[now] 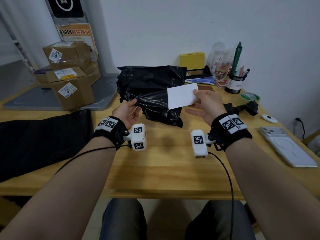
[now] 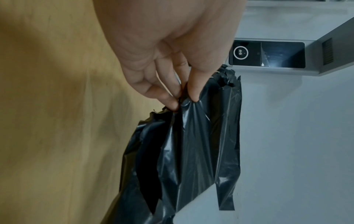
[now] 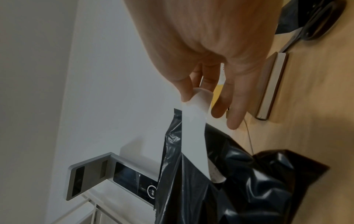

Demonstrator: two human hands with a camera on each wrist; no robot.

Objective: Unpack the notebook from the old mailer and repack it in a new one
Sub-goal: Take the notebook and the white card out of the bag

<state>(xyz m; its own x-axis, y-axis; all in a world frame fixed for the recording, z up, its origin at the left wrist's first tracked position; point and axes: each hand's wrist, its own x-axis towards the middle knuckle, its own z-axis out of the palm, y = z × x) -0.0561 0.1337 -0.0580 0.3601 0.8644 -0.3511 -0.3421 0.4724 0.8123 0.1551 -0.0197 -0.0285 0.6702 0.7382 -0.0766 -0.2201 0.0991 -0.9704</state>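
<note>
A pale wooden worktop (image 1: 155,170) spreads under both hands. The left hand (image 1: 125,111) pinches the crumpled black mailer (image 1: 152,94); its wrist view shows thumb and fingertips (image 2: 193,94) in closed grip on the plastic. The right hand (image 1: 207,104) pinches a white sheet (image 1: 181,96); only its wrist view shows a closed notebook (image 3: 272,84) lying beyond.

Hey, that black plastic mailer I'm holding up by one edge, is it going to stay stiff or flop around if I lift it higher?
Probably floppy: the black mailer bunches into pleats where the left hand pinches it and sags below. Its glossy film likely feels slippery. It looks light, since a fingertip pinch holds it.
</note>
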